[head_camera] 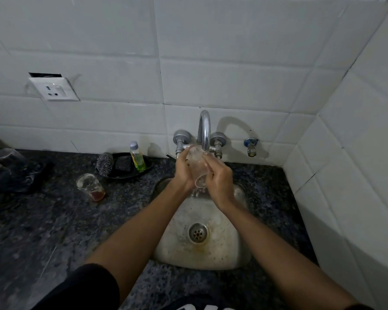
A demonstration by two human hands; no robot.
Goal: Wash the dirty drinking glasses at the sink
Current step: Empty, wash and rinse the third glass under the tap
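Observation:
I hold a clear drinking glass [197, 166] under the spout of the chrome tap [204, 130], above the steel sink [166, 249]. My left hand [184, 170] grips its left side and my right hand [218, 180] wraps its right side; water runs off the glass bottom into the basin. A second glass [90, 186] with a little brown liquid at its bottom stands on the dark counter left of the sink.
A black soap dish [130, 173] holds a steel scrubber [104, 163], a dark sponge and a bottle of green-yellow liquid [137, 156]. Upturned glasses [7, 156] sit on a dark cloth at far left. A wall socket [54, 88] is on the tiles; a side valve [251, 147] is right of the tap.

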